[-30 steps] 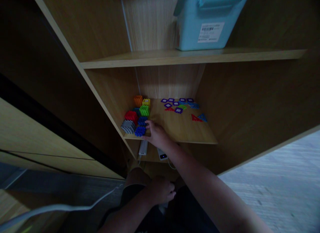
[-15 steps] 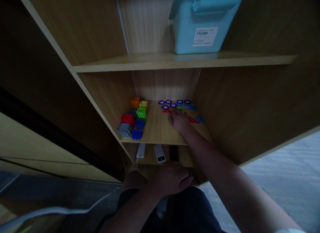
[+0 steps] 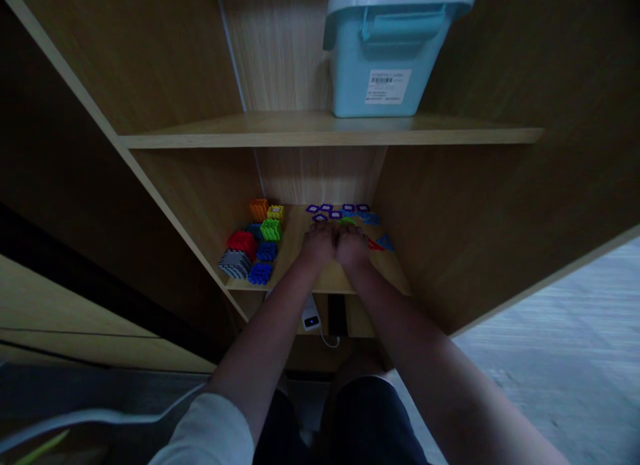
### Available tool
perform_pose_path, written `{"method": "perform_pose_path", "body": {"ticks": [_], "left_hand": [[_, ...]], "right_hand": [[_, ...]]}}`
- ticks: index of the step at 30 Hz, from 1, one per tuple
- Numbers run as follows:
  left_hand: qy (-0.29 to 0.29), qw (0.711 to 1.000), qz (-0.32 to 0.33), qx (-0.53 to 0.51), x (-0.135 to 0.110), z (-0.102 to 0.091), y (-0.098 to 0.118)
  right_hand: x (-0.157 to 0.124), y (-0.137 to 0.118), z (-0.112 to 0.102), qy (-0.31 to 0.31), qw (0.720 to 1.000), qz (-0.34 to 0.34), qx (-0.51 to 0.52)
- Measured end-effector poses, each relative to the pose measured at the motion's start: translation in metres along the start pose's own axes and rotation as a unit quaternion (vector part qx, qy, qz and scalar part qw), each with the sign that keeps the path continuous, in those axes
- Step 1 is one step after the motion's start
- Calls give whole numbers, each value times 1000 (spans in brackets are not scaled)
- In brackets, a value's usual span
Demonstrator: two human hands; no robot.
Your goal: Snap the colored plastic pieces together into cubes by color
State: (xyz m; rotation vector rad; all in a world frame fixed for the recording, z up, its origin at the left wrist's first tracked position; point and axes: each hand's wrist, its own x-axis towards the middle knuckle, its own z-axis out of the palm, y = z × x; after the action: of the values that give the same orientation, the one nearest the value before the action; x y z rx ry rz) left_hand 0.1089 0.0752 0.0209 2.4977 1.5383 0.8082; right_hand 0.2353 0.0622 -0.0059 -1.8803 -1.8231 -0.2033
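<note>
- The left hand and the right hand lie side by side, touching each other, on the lower shelf, with the backs turned up.
- The fingers of both hands point to the back and are curled under; I cannot tell if they hold something or how wide they are.
- Just before the hands lie flat tiles, mostly purple, loose and spread at the back of the shelf. A red triangle and a blue triangle lie just beside the right hand.
- At the left of the shelf stand finished cubes in many colours, close together.
- In my judgement some part is done, namely the cubes, and the flat tiles are what is left to join.
- A light blue box stands on the shelf above.
</note>
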Motion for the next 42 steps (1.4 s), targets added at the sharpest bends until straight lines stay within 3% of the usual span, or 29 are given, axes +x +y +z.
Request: {"method": "perform_pose_path", "body": {"ticks": [5, 14, 21, 34, 39, 42], "left_hand": [[-35, 998, -23, 52, 5, 3, -17], [35, 978, -185, 95, 4, 4, -31], [-36, 997, -42, 60, 18, 18, -35], [-19, 993, -44, 109, 1, 4, -35], [-31, 997, 46, 46, -11, 0, -38], [-4, 998, 70, 6, -20, -1, -43]], "right_hand": [[0, -2, 1, 13, 999, 14, 28], [1, 2, -5, -14, 999, -29, 34], [-1, 4, -4, 23, 999, 18, 16], [-2, 0, -12, 0, 996, 87, 6], [-1, 4, -13, 36, 995, 80, 54], [1, 10, -8, 58, 992, 40, 102]]}}
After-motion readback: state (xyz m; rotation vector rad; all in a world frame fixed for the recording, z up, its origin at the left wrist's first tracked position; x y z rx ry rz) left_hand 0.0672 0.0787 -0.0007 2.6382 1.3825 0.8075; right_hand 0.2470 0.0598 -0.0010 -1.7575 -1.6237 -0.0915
